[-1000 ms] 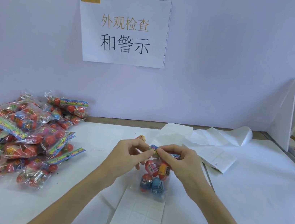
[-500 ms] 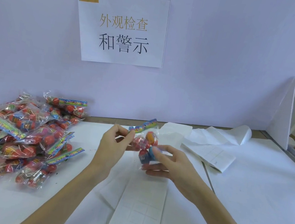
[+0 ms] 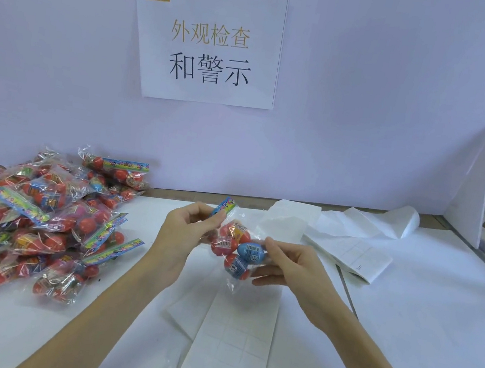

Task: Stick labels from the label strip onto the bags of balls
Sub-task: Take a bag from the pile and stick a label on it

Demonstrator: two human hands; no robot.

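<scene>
A clear bag of red and blue balls (image 3: 234,246) hangs in the air above the table's middle. My left hand (image 3: 188,229) pinches its colourful header card at the top. My right hand (image 3: 288,268) holds the bag's right side, thumb on the blue ball and fingers under the bag. A white label strip (image 3: 231,341) with a faint grid of labels lies flat on the table below the bag. A big pile of several more bags of balls (image 3: 31,216) lies at the left.
More white label sheets and curled backing paper (image 3: 348,239) lie at the back right. A lilac wall with a printed paper sign (image 3: 207,44) closes the back. A white board (image 3: 470,191) stands at the right edge.
The bag was lifted from a low two-handed hold and tilted. My left hand now holds the header up, and my right hand moved to the bag's lower right side.
</scene>
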